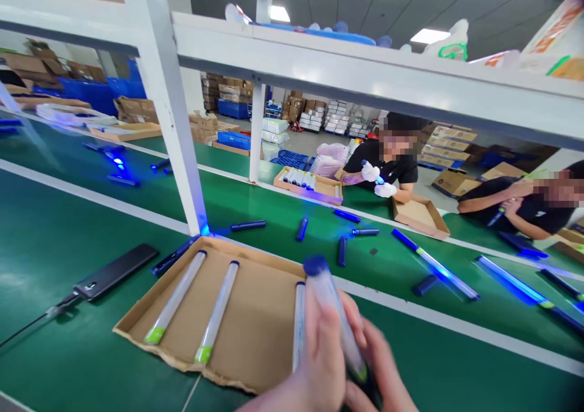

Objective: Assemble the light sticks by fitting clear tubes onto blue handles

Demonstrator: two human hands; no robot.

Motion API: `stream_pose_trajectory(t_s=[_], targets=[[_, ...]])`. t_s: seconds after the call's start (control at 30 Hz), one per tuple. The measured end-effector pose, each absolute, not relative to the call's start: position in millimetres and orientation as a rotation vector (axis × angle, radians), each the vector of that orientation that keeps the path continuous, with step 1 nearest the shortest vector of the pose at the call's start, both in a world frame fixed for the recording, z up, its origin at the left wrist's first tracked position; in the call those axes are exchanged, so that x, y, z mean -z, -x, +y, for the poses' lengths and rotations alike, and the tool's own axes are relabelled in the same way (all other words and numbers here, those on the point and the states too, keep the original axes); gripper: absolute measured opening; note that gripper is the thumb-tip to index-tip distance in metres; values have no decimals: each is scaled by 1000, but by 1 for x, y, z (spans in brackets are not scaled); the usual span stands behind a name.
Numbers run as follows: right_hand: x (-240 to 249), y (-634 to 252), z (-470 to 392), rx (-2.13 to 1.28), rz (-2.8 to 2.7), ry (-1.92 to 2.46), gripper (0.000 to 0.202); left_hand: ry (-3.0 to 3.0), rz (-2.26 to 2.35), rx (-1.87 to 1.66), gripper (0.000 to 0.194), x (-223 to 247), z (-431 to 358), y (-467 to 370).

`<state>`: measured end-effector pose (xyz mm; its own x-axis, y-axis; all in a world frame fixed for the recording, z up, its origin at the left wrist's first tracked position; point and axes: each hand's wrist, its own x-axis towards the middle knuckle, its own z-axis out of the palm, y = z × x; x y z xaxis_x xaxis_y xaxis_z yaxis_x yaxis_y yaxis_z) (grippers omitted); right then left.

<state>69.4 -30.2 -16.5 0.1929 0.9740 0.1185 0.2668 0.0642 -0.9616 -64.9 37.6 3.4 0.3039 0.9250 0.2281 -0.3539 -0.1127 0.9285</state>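
Both my hands are around one light stick (335, 302), a translucent tube with a dark blue cap at its upper end and a green band near its lower end. My left hand (326, 351) presses its fingers along the tube's left side. Wrapped round the right side and lower part is my right hand (378, 363). Motion blurs the stick and fingers, and the stick's lower end is partly hidden. Under and left of my hands lies a shallow cardboard box (255, 302). Inside it are a tube (180, 296), a second tube (219, 311) and a third tube (298, 321), partly hidden by my left hand.
A black power bank (116, 272) with a cable lies left of the box. White shelf post (166, 108) and beam (342, 65) stand ahead. Dark blue handles (249, 225) and glowing sticks (435, 263) lie on the green belt. Across it sit two co-workers (383, 162) with cardboard trays (422, 214).
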Motion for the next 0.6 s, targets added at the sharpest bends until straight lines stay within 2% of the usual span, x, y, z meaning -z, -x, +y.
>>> stream_pose_trajectory(t_s=[0.07,0.13,0.2,0.27,0.33,0.4,0.47,0.6], targets=[[15,-58,16,-801,-1410,1553,56,-1208,812,-1336,44,-17,69,88],[7,-60,80,-723,-1385,1677,55,-1475,1103,-1280,53,-19,99,127],[-1,-71,146,-655,-1335,1799,48,-1874,1523,-931,51,-6,118,174],[-5,-81,200,-598,-1288,1932,42,-1959,1956,-490,45,21,126,219],[-4,-85,236,-547,-1245,2045,40,-1899,2034,-201,41,52,126,254],[1,-79,257,-502,-1226,2104,40,-1831,1954,-279,28,76,124,275],[5,-68,269,-479,-1243,2099,39,-1739,1825,-541,21,86,125,282],[8,-53,273,-490,-1337,1900,38,-1410,1498,-1020,30,68,126,270]])
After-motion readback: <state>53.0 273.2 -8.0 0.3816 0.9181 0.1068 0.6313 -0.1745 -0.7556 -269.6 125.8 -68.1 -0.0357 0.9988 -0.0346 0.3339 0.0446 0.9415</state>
